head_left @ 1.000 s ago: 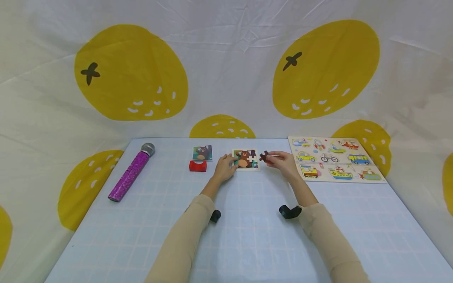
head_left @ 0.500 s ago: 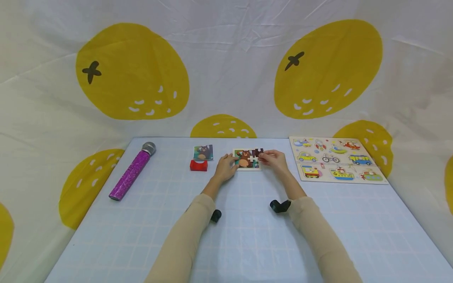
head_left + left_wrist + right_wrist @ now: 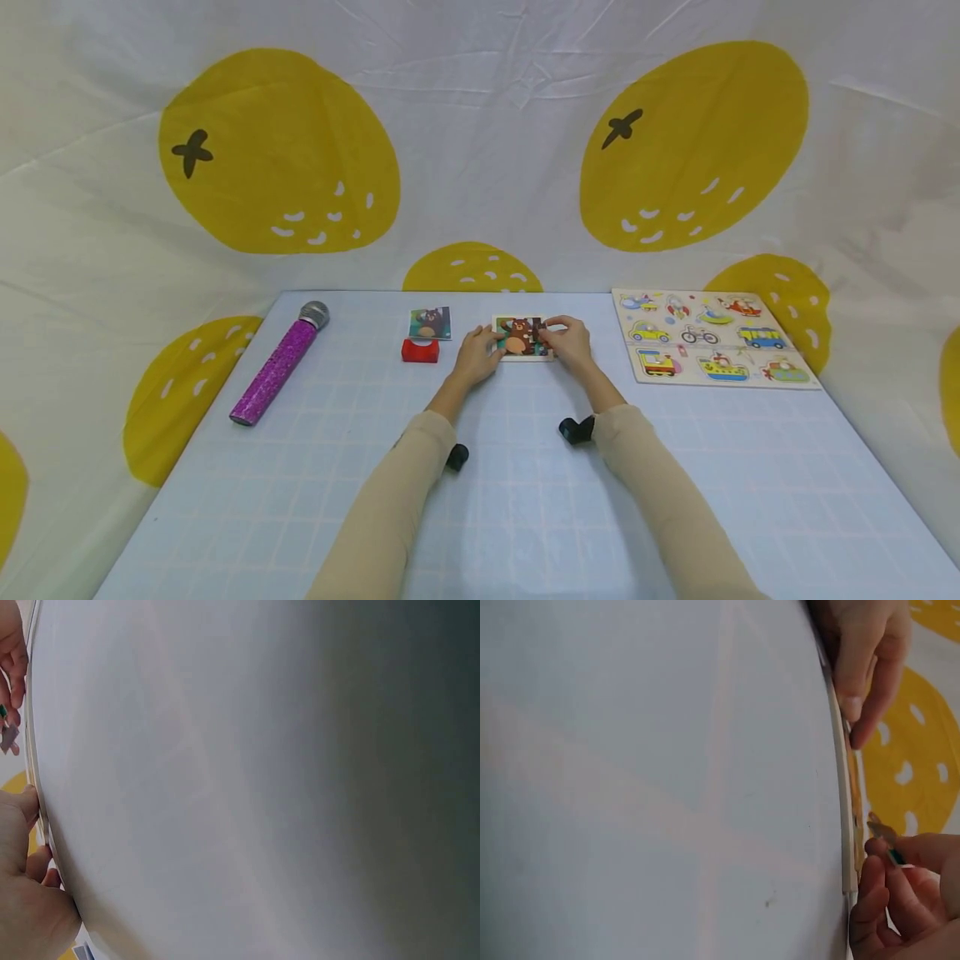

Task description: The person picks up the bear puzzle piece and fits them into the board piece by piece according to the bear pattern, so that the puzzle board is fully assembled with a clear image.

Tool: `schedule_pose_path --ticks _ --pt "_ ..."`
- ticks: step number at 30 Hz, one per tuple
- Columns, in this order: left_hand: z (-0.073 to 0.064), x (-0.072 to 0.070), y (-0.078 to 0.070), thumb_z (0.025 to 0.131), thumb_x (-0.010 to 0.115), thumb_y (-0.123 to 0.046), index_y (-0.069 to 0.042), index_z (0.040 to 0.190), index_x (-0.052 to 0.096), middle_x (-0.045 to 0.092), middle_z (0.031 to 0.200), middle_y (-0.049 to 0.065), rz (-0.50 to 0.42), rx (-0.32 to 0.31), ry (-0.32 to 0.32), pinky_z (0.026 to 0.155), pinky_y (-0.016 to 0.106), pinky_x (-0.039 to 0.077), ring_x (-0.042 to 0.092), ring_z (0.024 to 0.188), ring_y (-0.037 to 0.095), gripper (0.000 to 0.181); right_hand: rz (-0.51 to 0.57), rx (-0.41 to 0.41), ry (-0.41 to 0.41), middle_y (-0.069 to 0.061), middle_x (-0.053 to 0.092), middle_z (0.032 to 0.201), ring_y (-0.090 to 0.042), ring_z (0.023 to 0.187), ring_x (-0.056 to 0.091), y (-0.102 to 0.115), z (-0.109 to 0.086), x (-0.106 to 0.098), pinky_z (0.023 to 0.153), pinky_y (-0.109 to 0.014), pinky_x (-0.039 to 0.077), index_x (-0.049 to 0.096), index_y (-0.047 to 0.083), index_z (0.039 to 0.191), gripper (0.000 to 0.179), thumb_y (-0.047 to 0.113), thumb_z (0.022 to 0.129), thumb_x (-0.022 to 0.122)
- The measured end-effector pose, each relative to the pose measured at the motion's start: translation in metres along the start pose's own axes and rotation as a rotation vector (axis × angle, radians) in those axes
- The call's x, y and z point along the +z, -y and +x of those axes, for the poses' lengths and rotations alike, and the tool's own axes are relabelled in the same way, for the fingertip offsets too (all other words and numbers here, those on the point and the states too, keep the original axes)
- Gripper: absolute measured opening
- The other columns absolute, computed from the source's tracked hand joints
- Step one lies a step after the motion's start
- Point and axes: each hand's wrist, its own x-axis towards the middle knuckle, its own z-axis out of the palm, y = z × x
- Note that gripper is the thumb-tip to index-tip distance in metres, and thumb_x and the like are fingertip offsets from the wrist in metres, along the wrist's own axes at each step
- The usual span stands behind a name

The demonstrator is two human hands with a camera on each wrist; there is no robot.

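Note:
A small framed jigsaw puzzle with a brown bear picture lies flat near the far side of the table. My left hand holds the left edge of its frame, thumb near the lower corner. Over the right part of the puzzle, my right hand pinches a dark puzzle piece between thumb and fingers. In the right wrist view this piece is tilted and raised a little above the frame. My right fingers partly hide it in the head view.
Left of the puzzle lie a bear picture card and a red object with a curved notch. A purple glitter microphone rests farther left. A wooden vehicle puzzle board lies to the right.
My right hand has carried the dark piece leftward, from beside the puzzle to over its right part. The left hand has stayed at the left edge of the frame.

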Motion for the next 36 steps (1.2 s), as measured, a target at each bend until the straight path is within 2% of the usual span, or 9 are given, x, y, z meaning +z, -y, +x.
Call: schedule_pose_path --ticks 6,8,10,14,19,28,36 --pt "0.000 0.000 0.000 0.092 0.060 -0.017 -0.009 0.124 0.060 0.042 0.143 0.017 0.004 -0.002 -0.001 0.113 0.046 0.023 0.030 0.137 0.034 0.032 -0.212 -0.091 -0.020 -0.021 0.070 0.089 -0.023 0.073 0.066 0.002 0.005 0.005 0.055 -0.021 0.048 0.065 -0.006 0.101 0.025 0.013 0.085 0.067" --pt "0.000 0.000 0.000 0.092 0.060 -0.018 -0.009 0.124 0.060 0.042 0.144 0.017 0.007 -0.003 0.000 0.113 0.046 0.023 0.030 0.137 0.034 0.033 -0.262 -0.090 -0.029 -0.021 0.069 0.090 -0.028 0.079 0.065 0.003 0.006 0.005 0.061 -0.027 0.050 0.065 -0.006 0.099 0.026 0.014 0.084 0.069" --pt "0.000 0.000 0.001 0.093 0.059 -0.018 -0.009 0.125 0.060 0.042 0.144 0.017 0.013 0.001 0.000 0.113 0.047 0.024 0.030 0.137 0.034 0.033 -0.284 -0.053 -0.038 -0.021 0.068 0.093 -0.030 0.085 0.062 0.005 0.007 0.005 0.069 -0.032 0.050 0.067 -0.006 0.097 0.027 0.017 0.083 0.070" --pt "0.000 -0.001 0.000 0.093 0.059 -0.018 -0.008 0.125 0.060 0.042 0.144 0.016 0.022 0.005 0.000 0.112 0.048 0.025 0.030 0.137 0.034 0.034 -0.282 0.059 -0.040 -0.021 0.066 0.104 -0.032 0.097 0.058 0.007 0.011 0.004 0.083 -0.039 0.048 0.068 -0.006 0.099 0.030 0.020 0.083 0.072" --pt "-0.001 -0.001 -0.002 0.093 0.059 -0.017 -0.008 0.126 0.059 0.041 0.144 0.017 0.019 0.006 0.001 0.111 0.048 0.025 0.030 0.137 0.034 0.034 -0.263 0.148 -0.044 -0.020 0.063 0.112 -0.033 0.108 0.055 0.012 0.014 0.003 0.095 -0.041 0.044 0.069 -0.004 0.100 0.031 0.019 0.081 0.073" --pt "-0.004 -0.002 -0.003 0.092 0.059 -0.015 -0.004 0.124 0.060 0.043 0.141 0.021 0.042 0.051 -0.018 0.112 0.047 0.026 0.032 0.135 0.037 0.033 -0.259 0.196 -0.054 -0.020 0.065 0.110 -0.032 0.102 0.058 0.013 0.020 0.004 0.089 -0.040 0.047 0.070 -0.004 0.097 0.029 0.016 0.077 0.077" --pt "-0.005 -0.003 -0.004 0.092 0.059 -0.015 -0.004 0.124 0.060 0.043 0.142 0.020 0.037 0.038 -0.016 0.111 0.048 0.026 0.032 0.135 0.037 0.034 -0.225 0.252 -0.061 -0.019 0.065 0.107 -0.029 0.097 0.058 0.017 0.019 0.005 0.087 -0.038 0.048 0.068 -0.004 0.095 0.026 0.013 0.077 0.076"
